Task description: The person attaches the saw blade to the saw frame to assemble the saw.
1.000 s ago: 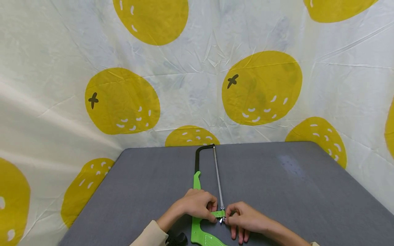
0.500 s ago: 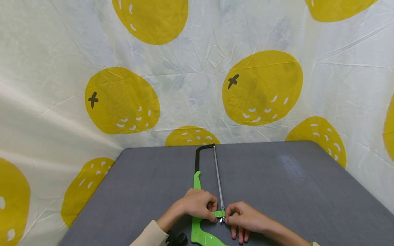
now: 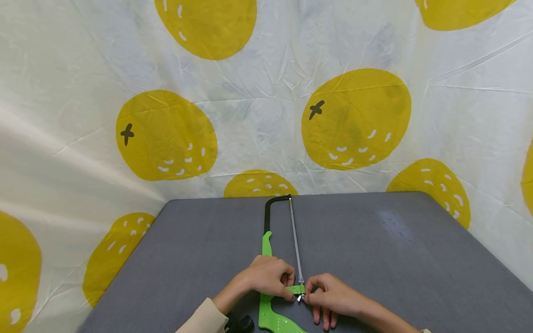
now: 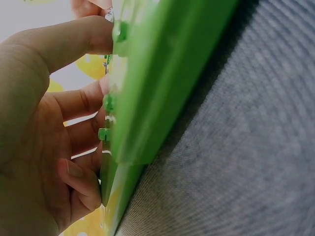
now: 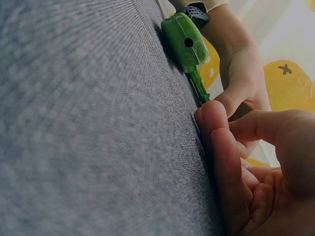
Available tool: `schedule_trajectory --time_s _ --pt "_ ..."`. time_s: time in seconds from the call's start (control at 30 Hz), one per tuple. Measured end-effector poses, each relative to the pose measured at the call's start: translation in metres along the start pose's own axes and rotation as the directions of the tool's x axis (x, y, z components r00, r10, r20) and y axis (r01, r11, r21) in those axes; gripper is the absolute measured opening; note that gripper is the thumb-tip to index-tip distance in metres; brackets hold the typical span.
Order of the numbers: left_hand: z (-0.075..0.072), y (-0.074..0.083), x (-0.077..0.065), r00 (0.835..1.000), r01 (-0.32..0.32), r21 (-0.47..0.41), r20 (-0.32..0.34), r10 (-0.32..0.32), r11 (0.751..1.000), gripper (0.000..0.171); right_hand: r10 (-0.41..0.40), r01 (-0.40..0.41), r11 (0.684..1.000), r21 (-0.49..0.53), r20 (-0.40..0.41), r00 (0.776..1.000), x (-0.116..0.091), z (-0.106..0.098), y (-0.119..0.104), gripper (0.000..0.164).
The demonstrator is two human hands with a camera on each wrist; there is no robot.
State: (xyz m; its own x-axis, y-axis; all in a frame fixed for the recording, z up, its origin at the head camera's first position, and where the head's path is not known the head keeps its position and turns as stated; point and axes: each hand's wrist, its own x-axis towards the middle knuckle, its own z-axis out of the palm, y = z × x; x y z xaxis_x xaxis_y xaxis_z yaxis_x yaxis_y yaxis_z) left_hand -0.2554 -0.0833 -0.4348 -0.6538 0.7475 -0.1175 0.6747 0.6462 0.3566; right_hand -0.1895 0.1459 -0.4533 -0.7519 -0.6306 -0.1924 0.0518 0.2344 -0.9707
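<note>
A hacksaw with a green handle, black front frame and silver blade lies flat, its far end pointing to the back of the table. My left hand holds its green lower arm with thumb and fingers. In the left wrist view, that hand curls beside the green frame. A small silver wing nut sits at the blade's near end. Thumb and index finger of my right hand pinch at it from the right. In the right wrist view, my fingers hide the nut; the handle end shows beyond.
The grey cloth-covered table spreads around the saw, with a pale patch at the back right. Behind stands a white curtain printed with yellow fruit. A black wrist device shows below the left sleeve.
</note>
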Motion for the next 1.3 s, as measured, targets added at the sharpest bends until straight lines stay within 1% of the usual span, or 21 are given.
schedule_trajectory --time_s 0.3,0.7,0.87,1.1,1.3 --pt "0.0011 -0.0018 0.0009 1.0 -0.004 -0.008 0.005 0.005 1.0 0.024 0.004 -0.004 1.0 -0.006 -0.01 1.0 -0.0008 0.0 0.0001 0.013" --pt "-0.0001 -0.0024 0.0009 1.0 -0.007 -0.013 0.011 0.007 1.0 0.024 -0.01 0.01 1.0 0.019 0.023 1.0 -0.0001 -0.0023 0.0016 0.014" --pt "0.0005 -0.0029 0.0011 1.0 -0.006 -0.026 0.016 0.006 1.0 0.024 -0.009 0.008 0.999 0.031 0.02 1.0 -0.0003 -0.0021 0.0022 0.014" --pt "0.0014 -0.003 0.0012 1.0 -0.004 -0.018 0.011 0.005 1.0 0.025 0.01 -0.011 0.999 0.048 0.018 1.0 -0.0005 -0.0017 0.0031 0.014" --pt "0.0023 -0.0023 0.0009 1.0 -0.003 -0.011 0.006 0.003 1.0 0.025 0.004 -0.005 0.999 0.054 0.02 1.0 -0.0006 -0.0018 0.0042 0.013"
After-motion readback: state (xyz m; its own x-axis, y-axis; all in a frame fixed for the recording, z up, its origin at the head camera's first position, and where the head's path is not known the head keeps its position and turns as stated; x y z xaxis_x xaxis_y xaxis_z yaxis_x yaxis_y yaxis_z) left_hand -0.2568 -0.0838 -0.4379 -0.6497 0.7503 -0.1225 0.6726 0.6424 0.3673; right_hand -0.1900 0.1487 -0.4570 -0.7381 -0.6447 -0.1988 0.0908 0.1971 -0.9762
